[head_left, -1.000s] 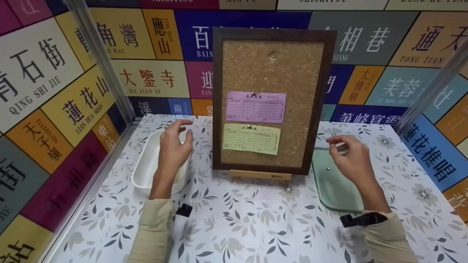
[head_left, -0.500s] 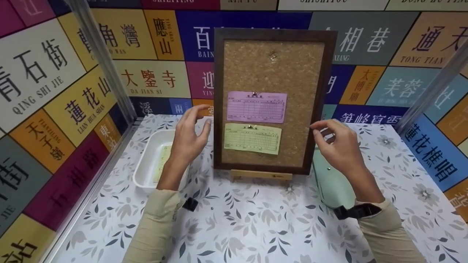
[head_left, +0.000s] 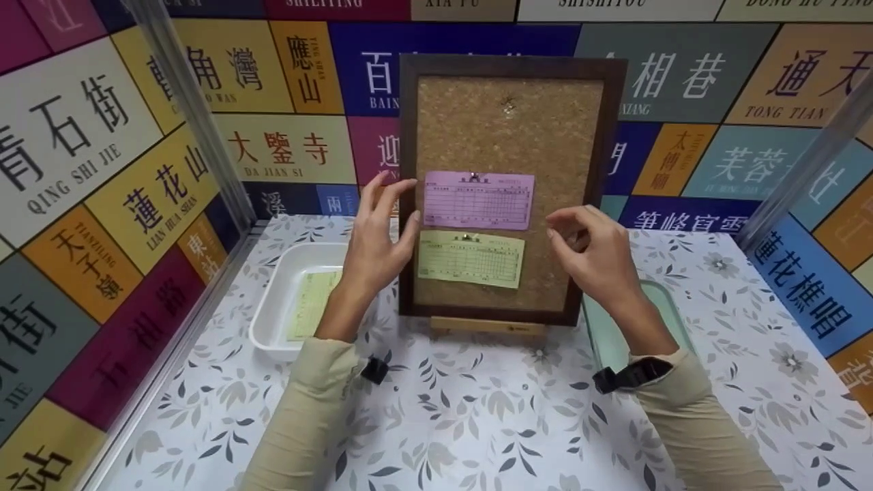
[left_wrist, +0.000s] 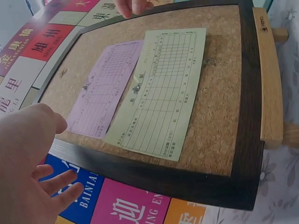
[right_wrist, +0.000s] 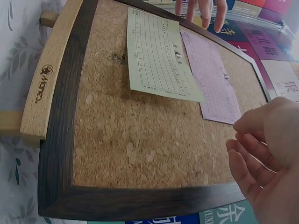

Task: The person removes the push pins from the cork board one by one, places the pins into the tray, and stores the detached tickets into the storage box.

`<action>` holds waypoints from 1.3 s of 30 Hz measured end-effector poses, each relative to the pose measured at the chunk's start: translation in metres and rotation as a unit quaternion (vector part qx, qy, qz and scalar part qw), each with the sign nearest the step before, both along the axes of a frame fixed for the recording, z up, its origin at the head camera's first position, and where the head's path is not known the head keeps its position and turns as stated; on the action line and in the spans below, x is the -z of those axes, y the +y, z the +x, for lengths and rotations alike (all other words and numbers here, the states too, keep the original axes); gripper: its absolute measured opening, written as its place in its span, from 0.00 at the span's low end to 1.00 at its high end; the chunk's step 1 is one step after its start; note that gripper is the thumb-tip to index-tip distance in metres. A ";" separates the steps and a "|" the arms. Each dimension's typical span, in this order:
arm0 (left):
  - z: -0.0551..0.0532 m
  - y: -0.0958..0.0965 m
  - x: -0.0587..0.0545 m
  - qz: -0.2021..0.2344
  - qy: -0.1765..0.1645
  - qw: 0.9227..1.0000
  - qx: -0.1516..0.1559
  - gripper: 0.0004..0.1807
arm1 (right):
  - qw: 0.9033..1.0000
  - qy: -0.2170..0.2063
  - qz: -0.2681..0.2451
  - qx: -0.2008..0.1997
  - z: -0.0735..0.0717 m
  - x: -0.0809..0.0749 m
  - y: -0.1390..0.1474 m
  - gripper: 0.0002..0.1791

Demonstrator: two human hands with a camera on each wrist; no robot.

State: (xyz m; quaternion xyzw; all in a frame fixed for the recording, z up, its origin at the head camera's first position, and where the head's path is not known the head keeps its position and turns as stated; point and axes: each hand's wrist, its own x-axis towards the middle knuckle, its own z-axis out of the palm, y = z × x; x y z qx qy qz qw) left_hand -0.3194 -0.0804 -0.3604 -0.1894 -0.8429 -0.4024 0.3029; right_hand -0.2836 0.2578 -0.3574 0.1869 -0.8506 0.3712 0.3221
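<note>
A framed cork board (head_left: 505, 136) leans upright on a small wooden easel (head_left: 487, 326). A pink form slip (head_left: 477, 201) hangs on it from a metallic pushpin (head_left: 475, 176), with a yellow-green form slip (head_left: 469, 262) pinned just below. My left hand (head_left: 378, 249) is at the board's left frame, fingers parted and nothing between them; thumb and index finger are near the pink slip's left edge. My right hand (head_left: 597, 249) is in front of the board's right part, fingers bent, thumb and index tips slightly apart beside the pink slip's right edge. No thing shows in it.
On the left, a white tray (head_left: 262, 327) holds a yellow-green slip (head_left: 310, 303). To the right lies a green tray (head_left: 661, 293), partly behind my right forearm. Walls with place-name signs (head_left: 286, 146) enclose the leaf-patterned tabletop (head_left: 450, 423).
Both hands have come in toward the board from the trays: my left moved right and up, my right moved left and up. The pinned slips stay in place.
</note>
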 end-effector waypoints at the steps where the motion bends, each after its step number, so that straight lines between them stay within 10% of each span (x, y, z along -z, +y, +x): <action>1: -0.001 0.002 0.000 0.001 0.003 1.000 -0.001 0.24 | 1.000 0.002 -0.001 -0.002 -0.002 0.000 -0.002 0.08; 39: -0.016 0.021 0.002 0.022 -0.022 0.998 -0.048 0.12 | 0.999 0.006 0.024 -0.041 -0.045 -0.015 -0.072 0.14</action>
